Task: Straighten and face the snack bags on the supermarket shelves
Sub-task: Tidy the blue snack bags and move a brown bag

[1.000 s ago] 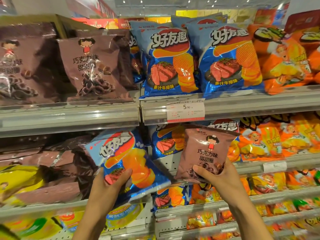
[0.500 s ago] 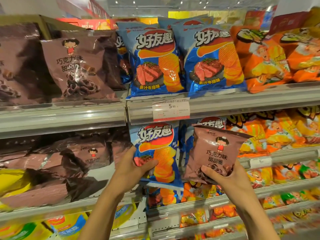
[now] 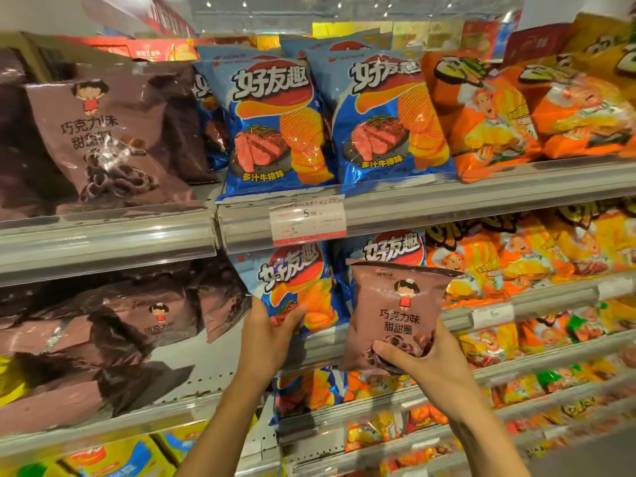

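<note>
Far left, upper shelf: brown chocolate-ring bags [image 3: 113,142] leaning back, front one facing out. Below them on the second shelf, a slumped brown bag pile [image 3: 113,325], crumpled and lying flat, not faced. Yellow bags [image 3: 113,456] on the shelf under that.

Centre, upper shelf: 2 blue chip bags [image 3: 275,129] upright side by side, fronts out, bottoms at the shelf lip. Price tag [image 3: 308,218] reading 5.90 on the rail just below them.

Left hand [image 3: 268,335] grips the lower corner of a blue steak-chip bag [image 3: 296,287] standing on the second shelf, thumb across the front, fingers curled behind; bag tilted slightly, top tucked under the rail. Another blue bag [image 3: 392,249] stands just right of it, mostly hidden.

Right hand [image 3: 423,363] holds a small brown ring-snack bag [image 3: 395,311] in front of the second shelf, off the shelf, upright, front facing the camera; thumb and fingers clamped on its bottom edge.

Right side: orange bags [image 3: 488,122] on the upper shelf, more orange and yellow bags [image 3: 516,256] on the second, blurred small packs on lower shelves.
</note>
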Motion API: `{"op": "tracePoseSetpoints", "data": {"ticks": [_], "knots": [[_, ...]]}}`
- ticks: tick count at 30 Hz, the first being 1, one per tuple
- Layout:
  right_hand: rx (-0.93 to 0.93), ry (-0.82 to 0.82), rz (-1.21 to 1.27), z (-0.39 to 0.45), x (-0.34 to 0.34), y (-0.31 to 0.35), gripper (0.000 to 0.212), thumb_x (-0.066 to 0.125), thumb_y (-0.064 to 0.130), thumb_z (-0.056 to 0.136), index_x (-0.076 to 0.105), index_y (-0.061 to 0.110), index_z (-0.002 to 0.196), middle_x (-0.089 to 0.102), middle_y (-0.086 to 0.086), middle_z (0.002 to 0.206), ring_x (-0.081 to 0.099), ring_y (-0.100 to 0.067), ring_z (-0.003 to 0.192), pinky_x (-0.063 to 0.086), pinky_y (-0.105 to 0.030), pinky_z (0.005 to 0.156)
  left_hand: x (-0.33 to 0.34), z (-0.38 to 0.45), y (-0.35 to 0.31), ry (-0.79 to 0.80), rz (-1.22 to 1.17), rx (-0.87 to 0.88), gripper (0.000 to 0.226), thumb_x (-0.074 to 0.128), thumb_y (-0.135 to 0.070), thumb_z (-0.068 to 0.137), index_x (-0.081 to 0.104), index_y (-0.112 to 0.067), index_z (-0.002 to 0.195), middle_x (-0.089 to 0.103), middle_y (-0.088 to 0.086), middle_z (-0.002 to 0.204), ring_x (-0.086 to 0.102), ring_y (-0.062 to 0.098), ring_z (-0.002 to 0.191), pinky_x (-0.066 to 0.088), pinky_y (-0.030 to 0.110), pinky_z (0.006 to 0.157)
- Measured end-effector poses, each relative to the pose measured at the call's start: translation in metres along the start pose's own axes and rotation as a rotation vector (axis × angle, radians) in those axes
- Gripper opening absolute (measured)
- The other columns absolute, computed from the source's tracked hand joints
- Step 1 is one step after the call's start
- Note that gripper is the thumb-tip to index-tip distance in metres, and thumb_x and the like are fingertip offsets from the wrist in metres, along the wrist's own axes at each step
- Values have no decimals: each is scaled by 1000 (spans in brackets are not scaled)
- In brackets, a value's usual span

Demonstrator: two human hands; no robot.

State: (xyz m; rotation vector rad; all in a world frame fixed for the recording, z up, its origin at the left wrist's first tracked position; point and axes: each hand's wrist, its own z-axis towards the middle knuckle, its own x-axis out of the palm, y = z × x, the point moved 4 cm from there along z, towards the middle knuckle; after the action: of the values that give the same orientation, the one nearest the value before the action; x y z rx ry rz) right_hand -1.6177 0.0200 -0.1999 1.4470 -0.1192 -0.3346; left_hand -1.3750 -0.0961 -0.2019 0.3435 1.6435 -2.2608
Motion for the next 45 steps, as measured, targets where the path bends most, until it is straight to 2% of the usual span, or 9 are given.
{"op": "tracePoseSetpoints", "data": {"ticks": [8, 13, 18, 22, 26, 28, 34, 42, 45], "knots": [[-17, 102, 3, -3, 25, 5, 68, 88, 35, 62, 59, 28, 123, 76, 16, 105, 72, -2, 96, 53, -10, 74, 1, 3, 1, 237, -3, -2, 50, 74, -49, 79, 55, -21, 116, 66, -17, 101, 63, -5, 94, 49, 17, 79], [-30, 146, -19, -12, 57, 10, 69, 89, 34, 61, 58, 30, 123, 76, 19, 105, 71, 2, 96, 51, -7, 74, -30, -27, 10, 149, -47, 111, 45, 72, -46, 84, 48, -49, 122, 55, -41, 119, 50, -19, 112, 38, -2, 86], [-45, 118, -62, -30, 99, 16, 65, 89, 34, 60, 57, 36, 116, 72, 29, 99, 68, 9, 89, 49, -3, 69, -89, -76, 55, -59, 296, 266, 38, 53, -51, 97, 51, -32, 129, 49, -21, 127, 47, 3, 122, 44, 30, 100], [-40, 110, -55, -43, 148, 18, 63, 92, 13, 66, 58, 30, 117, 74, 27, 96, 70, 8, 84, 50, -4, 65, -132, -108, 89, -86, 541, 268, 50, 53, -45, 94, 55, -15, 134, 50, 3, 136, 50, 24, 120, 45, 40, 99], [-71, 106, -52, -47, 202, 23, 67, 92, 26, 62, 57, 29, 118, 74, 22, 101, 70, 5, 90, 53, -8, 71, -154, -119, 114, -63, 762, 233, 60, 46, -46, 93, 61, 0, 129, 60, 19, 130, 60, 45, 116, 40, 50, 102], [-94, 96, -73, -45, 226, 25, 68, 90, 36, 60, 56, 30, 119, 73, 20, 103, 70, 3, 93, 55, -14, 75, -158, -119, 118, -16, 859, 242, 68, 36, -51, 95, 64, 3, 126, 62, 19, 129, 62, 43, 117, 32, 46, 104], [-150, 44, -174, -17, 277, 8, 64, 93, 20, 69, 50, 38, 113, 70, 17, 102, 65, 9, 94, 50, -7, 75, -159, -115, 128, 115, 982, 234, 84, 75, -53, 64, 64, 1, 127, 65, 17, 122, 65, 38, 111, 29, 46, 103], [29, 148, -275, 19, 294, -35, 59, 97, 28, 62, 55, 36, 102, 72, 19, 95, 67, 10, 88, 52, -11, 71, -156, -119, 135, 134, 944, 242, 83, 58, -54, 74, 55, 1, 136, 58, 16, 133, 58, 38, 121, 28, 48, 106], [114, 272, -314, 30, 294, -38, 67, 95, 40, 61, 60, 29, 117, 75, 17, 104, 70, 0, 96, 57, -30, 91, -153, -120, 136, 125, 911, 233, 84, 64, -50, 75, 50, 2, 140, 54, 16, 137, 54, 38, 126, 26, 47, 109]]}}
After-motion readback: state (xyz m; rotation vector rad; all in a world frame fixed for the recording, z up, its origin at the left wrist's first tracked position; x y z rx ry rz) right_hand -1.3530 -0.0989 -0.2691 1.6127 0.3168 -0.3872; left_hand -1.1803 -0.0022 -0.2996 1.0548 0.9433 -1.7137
